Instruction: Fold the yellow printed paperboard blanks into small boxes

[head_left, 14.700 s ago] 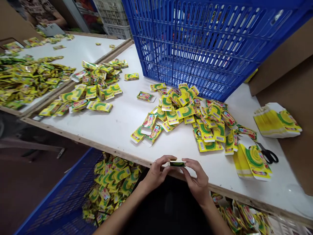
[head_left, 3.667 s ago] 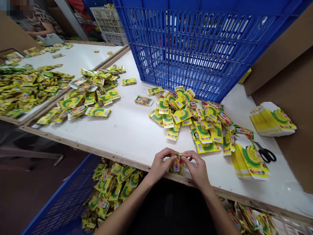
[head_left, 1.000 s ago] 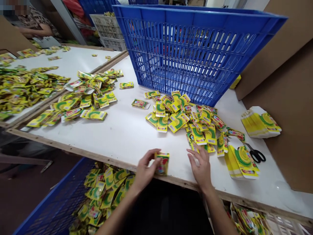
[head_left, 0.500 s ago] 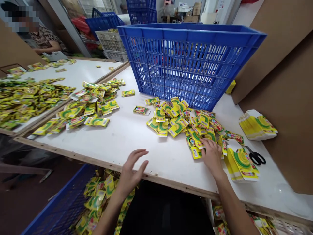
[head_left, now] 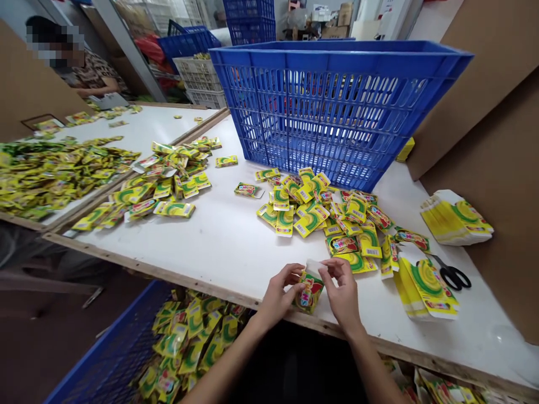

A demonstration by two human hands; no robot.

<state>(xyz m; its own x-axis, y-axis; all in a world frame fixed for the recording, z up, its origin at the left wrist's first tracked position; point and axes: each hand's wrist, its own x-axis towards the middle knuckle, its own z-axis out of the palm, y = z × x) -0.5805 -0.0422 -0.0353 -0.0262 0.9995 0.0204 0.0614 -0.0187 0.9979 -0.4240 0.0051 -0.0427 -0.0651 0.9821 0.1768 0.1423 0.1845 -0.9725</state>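
Between my two hands, close to the table's front edge, a small yellow-green carton stands tilted, its white end flap up. My left hand grips its left side with thumb and fingers. On the right, my right hand pinches the carton near the flap. Just beyond my hands lies a heap of similar small cartons, several with white flaps sticking out. Right of the heap is a bundle of flattened cartons, with black-handled scissors beside it.
A big blue crate stands behind the heap. More cartons lie at the left, and sachets cover the adjoining table. Below the front edge, a blue basket holds filled packs. A co-worker sits far left. Cardboard rises on the right.
The carton held a second ago left my left hand. My right hand reached into the heap, took another carton and brought it back to the edge, where both hands now hold it.
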